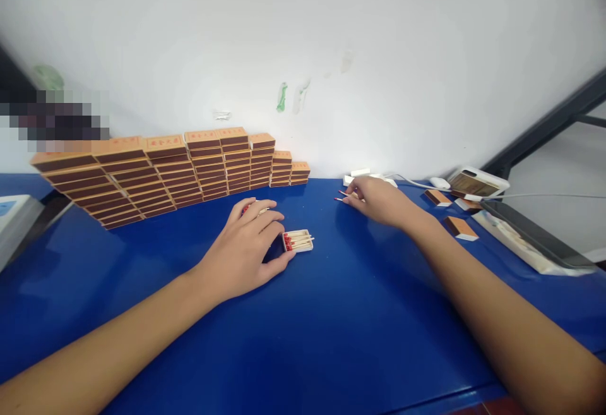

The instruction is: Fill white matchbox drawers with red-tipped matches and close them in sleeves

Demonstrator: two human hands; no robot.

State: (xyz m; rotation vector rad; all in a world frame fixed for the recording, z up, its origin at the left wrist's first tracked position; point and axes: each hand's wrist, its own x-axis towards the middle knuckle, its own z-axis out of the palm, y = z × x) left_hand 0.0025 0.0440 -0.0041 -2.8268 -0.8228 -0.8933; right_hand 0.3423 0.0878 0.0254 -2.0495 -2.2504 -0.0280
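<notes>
A small white matchbox tray [310, 246] holds several red-tipped matches [297, 238], heads toward the left. My left hand [246, 247] is curved around the tray's left end, thumb and index finger at its corners. Under the other fingers of that hand lies a pile of matches [255, 208], partly hidden. Farther right, near the wall, my right hand [379, 200] pinches a couple of matches [339, 199] whose heads point left. White tray pieces [360, 173] lie just behind the right hand.
Stacked matchboxes [161, 168] form a stepped row along the wall at left. On the right are loose matchboxes [460, 228], a white cable [416, 182], a boxy white device [480, 181] and a dark flat object [540, 235]. A white box [16, 219] sits at far left on the blue table [303, 339].
</notes>
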